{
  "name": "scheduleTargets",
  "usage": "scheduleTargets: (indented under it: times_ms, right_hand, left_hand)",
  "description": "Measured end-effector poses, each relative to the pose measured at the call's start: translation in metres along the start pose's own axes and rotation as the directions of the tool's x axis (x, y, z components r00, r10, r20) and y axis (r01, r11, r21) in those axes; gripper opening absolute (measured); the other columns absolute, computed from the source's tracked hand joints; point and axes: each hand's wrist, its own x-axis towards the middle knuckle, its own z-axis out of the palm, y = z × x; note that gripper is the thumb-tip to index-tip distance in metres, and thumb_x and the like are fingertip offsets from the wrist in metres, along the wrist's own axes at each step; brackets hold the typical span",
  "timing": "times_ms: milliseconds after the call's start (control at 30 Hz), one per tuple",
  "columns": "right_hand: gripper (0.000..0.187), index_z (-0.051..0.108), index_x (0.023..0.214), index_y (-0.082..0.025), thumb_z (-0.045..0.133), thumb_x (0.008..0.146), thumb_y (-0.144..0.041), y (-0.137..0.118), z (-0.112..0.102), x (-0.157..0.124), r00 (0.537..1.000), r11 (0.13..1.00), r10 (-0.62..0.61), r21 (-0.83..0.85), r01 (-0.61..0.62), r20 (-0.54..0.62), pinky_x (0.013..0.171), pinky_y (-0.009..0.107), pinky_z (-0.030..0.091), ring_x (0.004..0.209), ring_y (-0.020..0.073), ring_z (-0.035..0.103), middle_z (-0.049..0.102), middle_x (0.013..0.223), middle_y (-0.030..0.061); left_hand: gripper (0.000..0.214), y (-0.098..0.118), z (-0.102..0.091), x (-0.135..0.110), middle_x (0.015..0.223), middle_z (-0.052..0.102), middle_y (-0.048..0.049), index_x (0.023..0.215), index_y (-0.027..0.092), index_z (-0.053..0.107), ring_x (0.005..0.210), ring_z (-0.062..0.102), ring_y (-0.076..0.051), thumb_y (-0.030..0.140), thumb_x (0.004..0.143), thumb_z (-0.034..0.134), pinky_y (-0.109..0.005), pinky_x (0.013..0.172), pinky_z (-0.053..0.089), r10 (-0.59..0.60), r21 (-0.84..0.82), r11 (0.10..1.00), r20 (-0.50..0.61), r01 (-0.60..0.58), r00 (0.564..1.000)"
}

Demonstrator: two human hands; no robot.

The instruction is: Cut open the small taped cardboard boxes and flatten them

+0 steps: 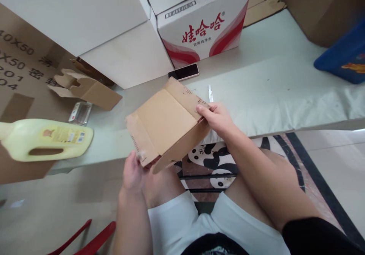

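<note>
A brown cardboard box [171,118] is held tilted above the person's lap, at the near edge of a cloth-covered table [285,84]. Dark print is seen along two of its end strips; the near left end is covered with shiny tape. A loose flap is shown at the near side.

The near left corner is gripped by the left hand [134,171], its fingertips partly hidden by the cardboard. The right end is pinched by the right hand [218,120], thumb laid on the upper face, other fingers hidden beneath.

Just beyond the right hand, a slim cutter knife [210,93] is noted on the cloth. Past the box's far corner, a phone [184,72] is laid, dark screen up, in front of a white carton [205,30] marked with red characters. Plain white boxes [122,53] are stacked to its left.

Farther left, a small open carton [99,93] is found near a clear package [80,113]; nearer, a pale yellow bottle [51,139] with a handle is seen. At far right, a blue container [342,57] is cut off by the frame edge. Below the table, a panda-patterned surface [199,154] is seen between the knees.
</note>
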Motion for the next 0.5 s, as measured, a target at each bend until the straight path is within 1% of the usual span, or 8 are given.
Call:
scheduleTargets:
  times_ms: [67,100,133,200,267,333,433,500]
  right_hand:
    - [0.042,0.054,0.057,-0.02,0.06,0.08,-0.054,-0.002,-0.002,-0.001,0.999,0.997,-0.029,0.065,0.031,-0.029,0.057,0.027,0.036,0.054,0.0105,0.047,0.058,0.058,0.0]
    - [0.042,0.055,0.056,-0.02,0.061,0.08,-0.054,-0.002,-0.003,-0.001,0.998,0.997,-0.035,0.072,0.039,-0.046,0.057,0.027,0.037,0.053,0.0104,0.048,0.058,0.058,0.0001]
    - [0.042,0.055,0.055,-0.019,0.061,0.08,-0.053,-0.002,-0.003,-0.002,0.998,0.997,-0.036,0.068,0.04,-0.06,0.057,0.027,0.037,0.053,0.0104,0.048,0.059,0.057,0.0003]
    - [0.041,0.056,0.054,-0.019,0.061,0.081,-0.05,-0.001,-0.003,-0.002,0.996,0.998,-0.027,0.049,0.031,-0.086,0.057,0.027,0.037,0.054,0.0106,0.049,0.059,0.057,0.0007]
    - [0.041,0.056,0.054,-0.019,0.06,0.083,-0.047,0.0,-0.003,-0.002,0.994,0.999,-0.02,0.035,0.023,-0.103,0.056,0.026,0.036,0.054,0.0109,0.05,0.06,0.058,0.0013]
    - [0.041,0.056,0.054,-0.019,0.06,0.084,-0.045,0.001,-0.003,-0.001,0.993,0.999,-0.025,0.033,0.029,-0.115,0.056,0.026,0.036,0.055,0.0109,0.05,0.061,0.058,0.0016]
    - [0.04,0.055,0.053,-0.019,0.061,0.084,-0.043,0.001,-0.003,0.001,0.989,0.998,-0.035,0.052,0.043,-0.142,0.056,0.026,0.036,0.054,0.0106,0.05,0.061,0.057,0.0013]
    - [0.039,0.055,0.053,-0.019,0.062,0.083,-0.042,0.001,-0.004,0.002,0.985,0.995,-0.037,0.081,0.052,-0.168,0.056,0.025,0.037,0.053,0.0104,0.049,0.058,0.055,0.0002]
  left_hand:
    - [0.06,0.001,0.002,-0.001,0.085,0.078,-0.013,0.088,0.021,0.079,0.088,0.075,-0.035,0.074,0.061,0.075,-0.049,0.079,0.062,0.045,0.003,0.999,0.041,-0.045,0.998]
    - [0.06,0.001,0.005,-0.001,0.093,0.079,-0.0139,0.092,0.021,0.079,0.102,0.073,-0.038,0.071,0.059,0.079,-0.052,0.093,0.059,0.08,0.073,0.994,0.073,-0.085,0.994]
    - [0.06,0.0,0.008,0.0,0.101,0.078,-0.0144,0.096,0.022,0.079,0.112,0.07,-0.039,0.067,0.056,0.083,-0.053,0.104,0.054,0.111,0.183,0.975,0.106,-0.129,0.988]
    - [0.061,-0.001,0.014,0.0,0.114,0.076,-0.0136,0.103,0.021,0.077,0.125,0.063,-0.038,0.057,0.056,0.088,-0.053,0.117,0.043,0.15,0.429,0.881,0.149,-0.201,0.977]
    - [0.063,-0.002,0.02,0.001,0.122,0.074,-0.0135,0.109,0.019,0.074,0.13,0.06,-0.038,0.058,0.06,0.085,-0.054,0.12,0.037,0.176,0.58,0.78,0.157,-0.235,0.972]
    - [0.064,-0.003,0.024,0.002,0.123,0.074,-0.0142,0.111,0.018,0.072,0.129,0.061,-0.037,0.061,0.065,0.08,-0.053,0.118,0.041,0.21,0.622,0.74,0.144,-0.254,0.967]
    - [0.058,-0.006,0.025,0.002,0.116,0.076,-0.0138,0.109,0.018,0.073,0.121,0.066,-0.035,0.056,0.066,0.081,-0.049,0.11,0.05,0.233,0.589,0.761,0.141,-0.271,0.962]
    - [0.053,-0.009,0.021,0.003,0.105,0.078,-0.0129,0.104,0.018,0.075,0.109,0.071,-0.034,0.052,0.064,0.083,-0.048,0.1,0.056,0.218,0.482,0.834,0.159,-0.269,0.963]
